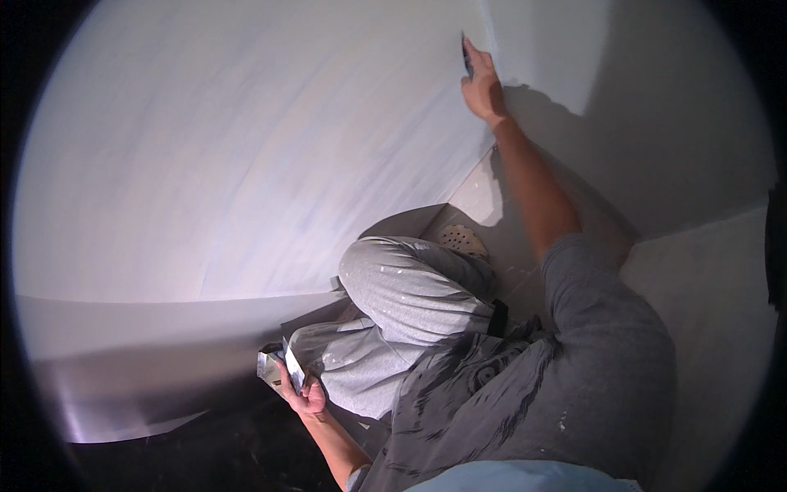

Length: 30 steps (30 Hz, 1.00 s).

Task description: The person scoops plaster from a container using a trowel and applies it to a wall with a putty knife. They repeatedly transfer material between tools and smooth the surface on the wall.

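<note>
High up near the inner corner of the wall [246, 148], my right hand [484, 92] is closed round a slim dark tool [466, 56], which looks like a putty knife seen edge-on. Its tip is at the pale wall surface, and the fingers hide most of its handle. Low at the left, beside my bent knee, my left hand [305, 398] grips a shiny flat metal piece [293, 366] with upright sides, like a small mud pan or a wide blade. Its exact shape and what lies on it cannot be made out.
My legs in grey trousers [410, 287] are bent close to the wall. A beige clog with holes [463, 239] rests near the corner. Another wall [697, 148] rises at the right, with my arm's shadow on it. A glossy surface [123, 410] curves at the lower left.
</note>
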{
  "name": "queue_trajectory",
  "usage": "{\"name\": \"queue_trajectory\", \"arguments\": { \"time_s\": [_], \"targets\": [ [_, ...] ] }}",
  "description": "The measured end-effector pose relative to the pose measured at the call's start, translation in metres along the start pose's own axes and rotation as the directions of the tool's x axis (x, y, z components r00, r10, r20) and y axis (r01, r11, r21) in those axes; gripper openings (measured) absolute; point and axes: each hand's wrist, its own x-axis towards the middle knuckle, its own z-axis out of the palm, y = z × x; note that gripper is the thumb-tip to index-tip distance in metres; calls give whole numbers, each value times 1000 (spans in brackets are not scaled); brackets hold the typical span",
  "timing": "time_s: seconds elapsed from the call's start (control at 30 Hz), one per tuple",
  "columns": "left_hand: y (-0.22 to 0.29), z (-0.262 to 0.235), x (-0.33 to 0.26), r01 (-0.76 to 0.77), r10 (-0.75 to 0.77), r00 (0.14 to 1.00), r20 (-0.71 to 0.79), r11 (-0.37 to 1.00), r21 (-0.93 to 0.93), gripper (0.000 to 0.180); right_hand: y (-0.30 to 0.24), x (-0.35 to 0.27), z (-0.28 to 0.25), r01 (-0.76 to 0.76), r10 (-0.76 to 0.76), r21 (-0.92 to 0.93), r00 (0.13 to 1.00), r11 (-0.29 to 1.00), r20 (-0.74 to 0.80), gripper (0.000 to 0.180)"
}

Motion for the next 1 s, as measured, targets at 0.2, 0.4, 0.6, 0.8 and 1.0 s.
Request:
{"name": "queue_trajectory", "arguments": {
  "time_s": [0.2,0.4,0.6,0.8,1.0],
  "targets": [
    [0,7,-2,-15,14,1000,19,999,31,38,-86,-86,24,-34,37,99,999,994,-22,88],
    [-2,20,-5,4,-4,1000,18,1000,23,37,-181,-173,51,-5,-21,217,993,976,119,97],
    [-27,100,5,58,32,967,-252,937,344,39,-218,-227,53,22,-145,292,902,956,406,89],
    [-71,198,22,-41,168,943,-288,916,400,34,-204,-208,14,-132,-119,564,914,815,387,38],
    [-111,234,53,-65,79,994,-72,983,171,40,-232,-213,-46,90,-280,777,953,623,115,36]
  ]
}}
